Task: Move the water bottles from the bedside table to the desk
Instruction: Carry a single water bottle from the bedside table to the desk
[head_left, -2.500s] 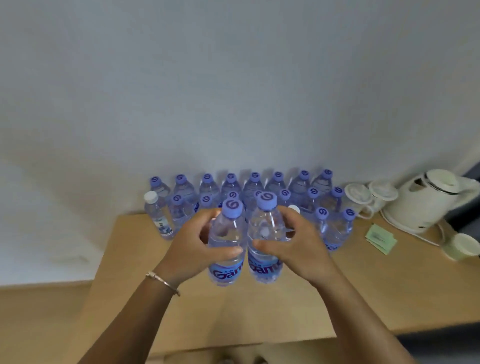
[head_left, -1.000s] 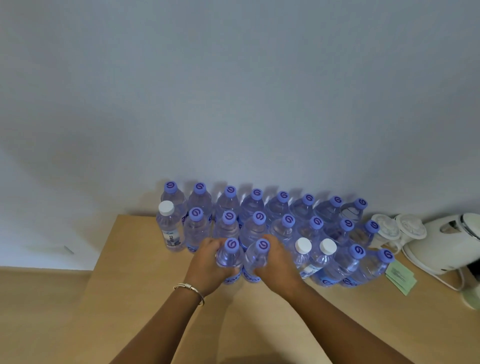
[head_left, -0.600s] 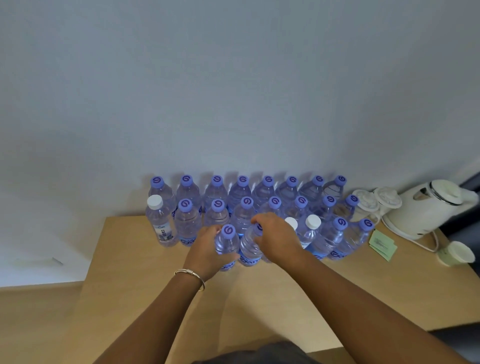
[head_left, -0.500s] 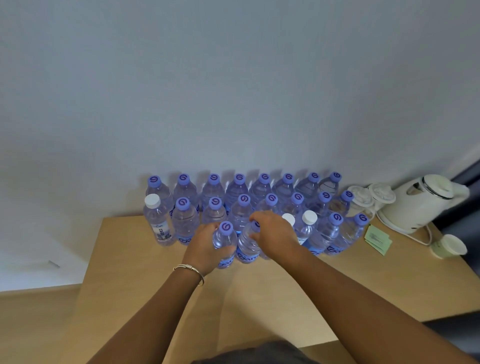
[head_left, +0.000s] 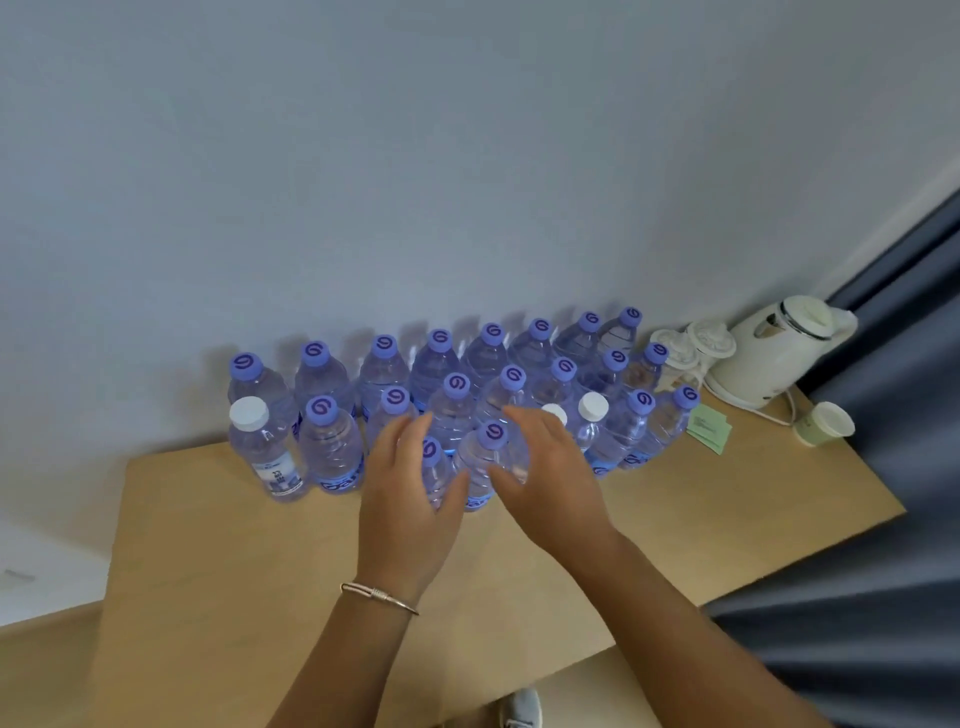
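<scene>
Two dozen or so water bottles (head_left: 452, 410) stand packed in rows at the far edge of the wooden desk (head_left: 218, 561), against the pale wall (head_left: 415, 156). All are upright, long axes vertical, caps up. Most caps are purple with a swirl mark. Far left, a white-capped bottle (head_left: 265, 452) stands at the near corner of the group; two more white caps show right of centre.

Left hand (head_left: 410, 499), a thin bracelet (head_left: 379, 596) on its wrist, has its fingers spread and loosely extended beside the front-left bottle (head_left: 434, 470); thumb lies near that bottle's side, not curled round it. Contact cannot be told.

Right hand (head_left: 550, 478) is likewise spread, fingers relaxed, at the right side of the front-right bottle (head_left: 483, 467). The two front bottles stand upright just beside each other on the desk between the hands, nearer than the rest.

Right of the bottles: two lidded white cups (head_left: 696, 343), green paper slips (head_left: 709, 428), a white electric kettle (head_left: 774, 353) with its cord, a paper cup (head_left: 826, 423). A dark grey curtain (head_left: 904, 364) hangs at far right. The desk top is light wood.
</scene>
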